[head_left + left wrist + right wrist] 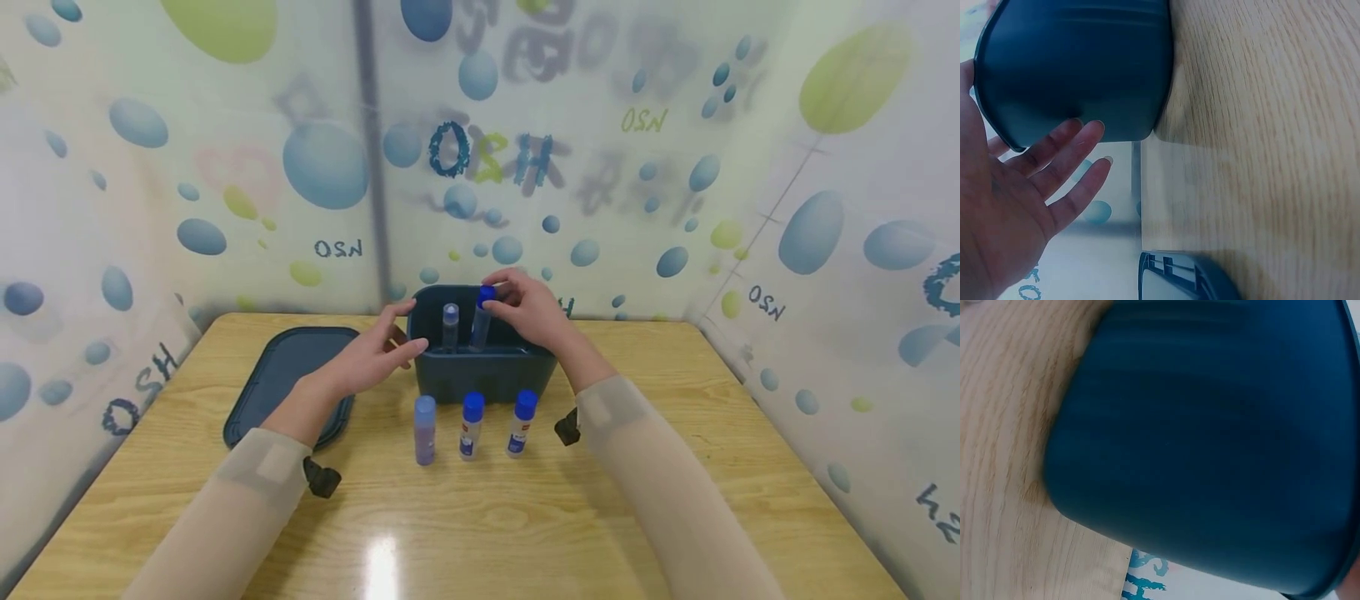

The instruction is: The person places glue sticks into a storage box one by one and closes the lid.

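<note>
A dark blue plastic bin [480, 379] stands at the back of the table. Inside it, my right hand [534, 310] pinches the blue cap of an upright glue stick [480, 327]. Left of that stick, a clear tube with a pale cap [450, 329] stands in the bin. My left hand [363, 358] rests against the bin's left end, its fingers [1075, 153] loosely extended along the outer wall. In front of the bin stand a translucent bluish tube [424, 433], a blue-capped glue stick [470, 429] and another blue-capped glue stick [521, 427]. The right wrist view shows mostly the bin's wall [1204, 437].
A dark blue lid [296, 371] lies flat on the table to the left of the bin, partly behind my left forearm. The wooden table [465, 533] meets a patterned wall [480, 208] close behind the bin.
</note>
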A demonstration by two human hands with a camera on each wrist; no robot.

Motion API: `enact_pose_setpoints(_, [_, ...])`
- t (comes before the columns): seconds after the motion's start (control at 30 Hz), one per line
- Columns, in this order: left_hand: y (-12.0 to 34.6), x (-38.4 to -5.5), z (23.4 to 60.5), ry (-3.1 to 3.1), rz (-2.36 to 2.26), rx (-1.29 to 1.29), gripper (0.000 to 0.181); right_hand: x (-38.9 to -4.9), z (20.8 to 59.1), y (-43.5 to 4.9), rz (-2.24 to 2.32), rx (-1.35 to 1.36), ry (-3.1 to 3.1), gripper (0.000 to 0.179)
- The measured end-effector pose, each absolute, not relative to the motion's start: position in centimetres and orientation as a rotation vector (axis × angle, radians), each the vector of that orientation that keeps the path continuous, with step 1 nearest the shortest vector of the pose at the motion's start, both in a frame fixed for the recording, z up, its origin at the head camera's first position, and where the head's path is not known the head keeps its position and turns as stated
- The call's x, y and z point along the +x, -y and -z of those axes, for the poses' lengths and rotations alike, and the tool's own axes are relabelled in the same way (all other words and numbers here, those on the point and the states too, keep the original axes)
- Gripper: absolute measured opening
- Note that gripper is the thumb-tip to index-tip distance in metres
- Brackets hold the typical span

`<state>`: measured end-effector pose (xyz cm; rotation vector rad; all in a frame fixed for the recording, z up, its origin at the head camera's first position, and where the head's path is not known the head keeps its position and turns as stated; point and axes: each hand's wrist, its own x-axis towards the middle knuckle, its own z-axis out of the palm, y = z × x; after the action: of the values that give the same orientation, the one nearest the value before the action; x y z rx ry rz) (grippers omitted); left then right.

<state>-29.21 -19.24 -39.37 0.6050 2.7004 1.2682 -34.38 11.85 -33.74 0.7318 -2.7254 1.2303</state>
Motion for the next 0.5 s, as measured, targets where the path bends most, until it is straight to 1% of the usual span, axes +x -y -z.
enact_pose_setpoints(0.5, [19.3, -29.3, 39.3, -2.706, -1.261, 0.581, 0.085, -36.2, 34.0, -11.0, -1.097, 0.721, 2.890, 0.034])
